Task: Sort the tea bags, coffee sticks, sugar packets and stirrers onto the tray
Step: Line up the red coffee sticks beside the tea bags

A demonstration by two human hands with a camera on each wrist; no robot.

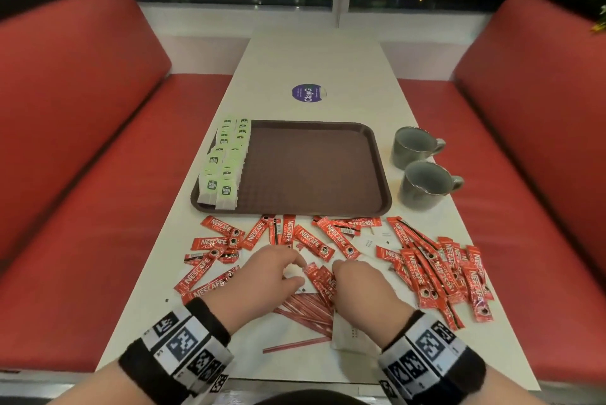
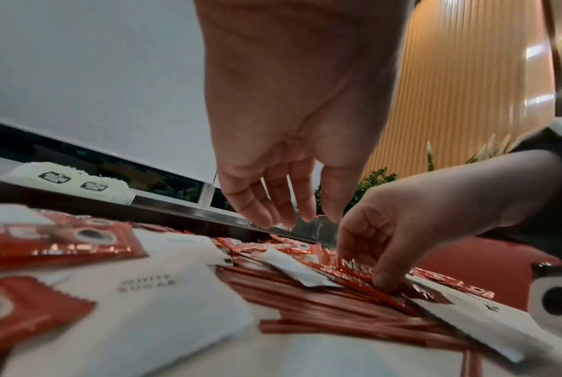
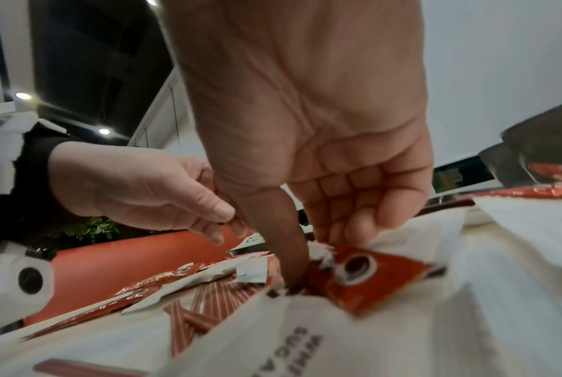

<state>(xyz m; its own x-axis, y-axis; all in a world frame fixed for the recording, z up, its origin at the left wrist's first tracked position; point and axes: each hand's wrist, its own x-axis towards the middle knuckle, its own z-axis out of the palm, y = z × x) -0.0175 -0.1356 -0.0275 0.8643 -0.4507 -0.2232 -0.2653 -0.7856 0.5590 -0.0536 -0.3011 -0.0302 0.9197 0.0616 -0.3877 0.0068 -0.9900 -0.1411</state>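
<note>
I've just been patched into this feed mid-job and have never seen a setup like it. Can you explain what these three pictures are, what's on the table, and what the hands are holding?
No machine here: a person works bare-handed, wearing three cameras. The big picture comes from the head, looking down; the other two look along each wrist.

On the white table sits a brown tray with green tea bags lined along its left side. Two grey mugs stand to its right. Nearer the person lie scattered red Nescafe coffee sticks, white sugar packets and thin red stirrers.

The right hand pinches a coffee stick from the pile. The left hand hovers beside it, fingers loose, holding nothing that I can see.
</note>
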